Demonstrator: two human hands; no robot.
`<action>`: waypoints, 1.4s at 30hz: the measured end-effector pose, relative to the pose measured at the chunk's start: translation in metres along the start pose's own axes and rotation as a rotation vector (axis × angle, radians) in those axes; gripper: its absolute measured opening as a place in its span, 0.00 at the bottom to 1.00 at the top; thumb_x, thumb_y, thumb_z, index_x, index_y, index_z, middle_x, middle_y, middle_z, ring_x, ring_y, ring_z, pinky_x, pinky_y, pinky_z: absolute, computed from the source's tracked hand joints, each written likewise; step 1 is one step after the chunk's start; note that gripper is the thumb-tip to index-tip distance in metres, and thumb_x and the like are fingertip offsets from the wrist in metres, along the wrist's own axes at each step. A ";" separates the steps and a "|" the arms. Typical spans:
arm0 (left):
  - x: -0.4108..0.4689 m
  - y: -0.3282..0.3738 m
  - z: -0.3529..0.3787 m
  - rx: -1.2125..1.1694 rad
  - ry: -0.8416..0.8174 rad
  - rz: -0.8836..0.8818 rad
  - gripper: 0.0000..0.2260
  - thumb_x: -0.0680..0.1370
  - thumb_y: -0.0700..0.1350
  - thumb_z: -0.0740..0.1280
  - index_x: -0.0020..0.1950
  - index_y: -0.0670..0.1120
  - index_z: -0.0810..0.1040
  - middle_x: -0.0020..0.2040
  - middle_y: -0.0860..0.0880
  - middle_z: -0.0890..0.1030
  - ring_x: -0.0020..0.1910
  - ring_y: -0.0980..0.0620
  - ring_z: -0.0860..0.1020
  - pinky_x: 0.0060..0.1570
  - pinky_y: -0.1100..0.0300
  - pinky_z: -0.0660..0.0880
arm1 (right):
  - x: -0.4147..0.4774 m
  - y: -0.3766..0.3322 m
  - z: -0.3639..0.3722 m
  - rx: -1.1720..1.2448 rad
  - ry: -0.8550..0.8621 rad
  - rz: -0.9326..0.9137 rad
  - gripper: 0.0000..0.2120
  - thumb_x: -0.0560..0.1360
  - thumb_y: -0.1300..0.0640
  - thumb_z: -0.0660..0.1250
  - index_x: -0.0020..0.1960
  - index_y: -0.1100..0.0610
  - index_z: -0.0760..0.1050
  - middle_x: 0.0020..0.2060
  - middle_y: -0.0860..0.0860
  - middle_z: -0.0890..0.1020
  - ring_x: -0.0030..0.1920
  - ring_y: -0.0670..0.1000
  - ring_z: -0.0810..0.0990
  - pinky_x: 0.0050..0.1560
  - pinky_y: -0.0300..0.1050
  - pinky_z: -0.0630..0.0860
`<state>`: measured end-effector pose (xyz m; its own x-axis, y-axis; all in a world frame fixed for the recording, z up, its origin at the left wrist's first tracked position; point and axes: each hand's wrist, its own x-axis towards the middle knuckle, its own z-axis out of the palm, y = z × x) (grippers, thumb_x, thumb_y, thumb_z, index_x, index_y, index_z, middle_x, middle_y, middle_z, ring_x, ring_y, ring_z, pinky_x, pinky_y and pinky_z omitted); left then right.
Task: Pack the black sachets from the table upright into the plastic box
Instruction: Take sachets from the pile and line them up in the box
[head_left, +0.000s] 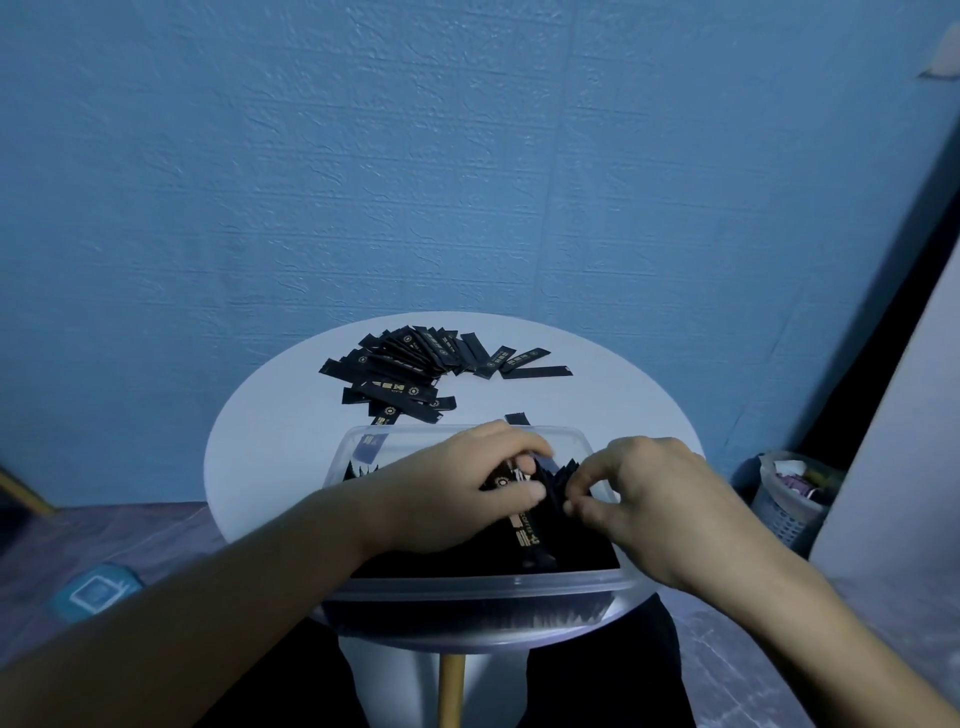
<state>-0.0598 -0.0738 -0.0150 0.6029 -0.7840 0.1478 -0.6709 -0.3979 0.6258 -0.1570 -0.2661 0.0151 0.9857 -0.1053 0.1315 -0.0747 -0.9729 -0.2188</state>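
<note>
The left hand curls its fingers round a black sachet over the plastic box; the right hand pinches packed sachets inside; loose sachets fan across the table beyond.

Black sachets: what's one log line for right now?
left hand: grips sachet in plastic box | right hand: fingers on packed sachets, grip unclear | table: loose sachet pile left to pack

One round tabletop. One plastic box, near side. Two hands: left hand, right hand. Black sachets: over a dozen loose, far side, overlapping; boxed ones uncountable. One basket, right.
</note>
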 end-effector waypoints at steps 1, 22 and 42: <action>0.000 0.000 -0.001 -0.042 0.034 -0.007 0.12 0.83 0.50 0.63 0.66 0.55 0.75 0.58 0.58 0.76 0.62 0.60 0.74 0.63 0.65 0.69 | 0.000 0.000 0.000 0.024 0.034 -0.012 0.04 0.75 0.41 0.68 0.45 0.39 0.80 0.42 0.44 0.81 0.47 0.50 0.78 0.47 0.46 0.77; -0.003 0.002 -0.006 0.041 0.138 -0.103 0.14 0.76 0.36 0.63 0.54 0.53 0.79 0.49 0.57 0.77 0.45 0.66 0.74 0.45 0.70 0.68 | 0.001 -0.010 0.003 -0.007 0.011 -0.072 0.13 0.74 0.37 0.68 0.43 0.46 0.79 0.41 0.43 0.79 0.46 0.48 0.78 0.46 0.47 0.76; 0.000 -0.006 -0.002 0.018 0.141 -0.104 0.12 0.78 0.41 0.65 0.57 0.56 0.79 0.51 0.57 0.78 0.50 0.60 0.77 0.51 0.64 0.73 | -0.004 -0.035 -0.001 -0.031 -0.040 0.003 0.19 0.71 0.35 0.66 0.38 0.51 0.79 0.36 0.48 0.80 0.44 0.53 0.79 0.43 0.45 0.76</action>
<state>-0.0550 -0.0705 -0.0169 0.7232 -0.6640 0.1900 -0.6088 -0.4830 0.6294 -0.1586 -0.2321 0.0235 0.9907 -0.1001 0.0919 -0.0813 -0.9786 -0.1891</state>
